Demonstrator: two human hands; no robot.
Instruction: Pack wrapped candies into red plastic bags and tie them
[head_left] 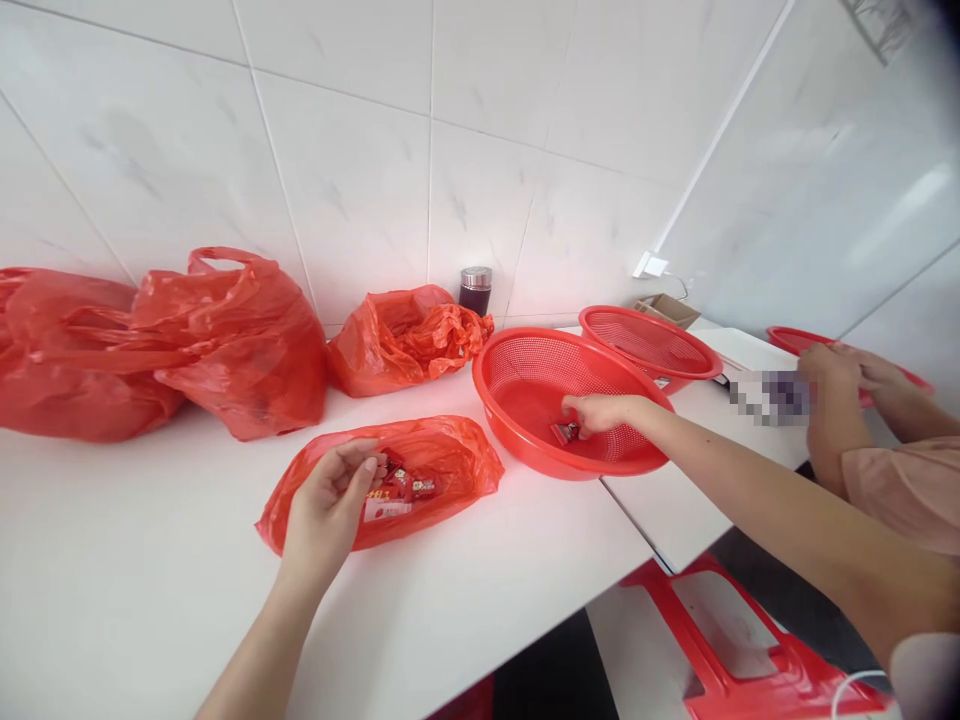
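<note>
On the white table (150, 580) the person's left hand (330, 505) sits in the mouth of an open red plastic bag (457, 465) lying flat near the front edge. Its fingers are curled over the red-and-white packets (409, 488) inside; I cannot tell whether they have pinched one. To the right, the right hand (600, 412) reaches down into a red colander basket (517, 375) that sits at the table's right end. Its fingertips are closed on a small red packet (564, 432) at the basket's floor.

Farther back against the tiled wall, two full red bags (225, 340) stand at the left. A crumpled red bag (405, 345) slumps in the middle, with a dark jar (475, 290) with a steel lid just behind it. A second red basket (649, 345) sits just behind the first on the adjoining table. At the far right another person's hands (840, 380) rest at a third red basket (787, 340). A red stool (750, 650) stands below the table edge.
</note>
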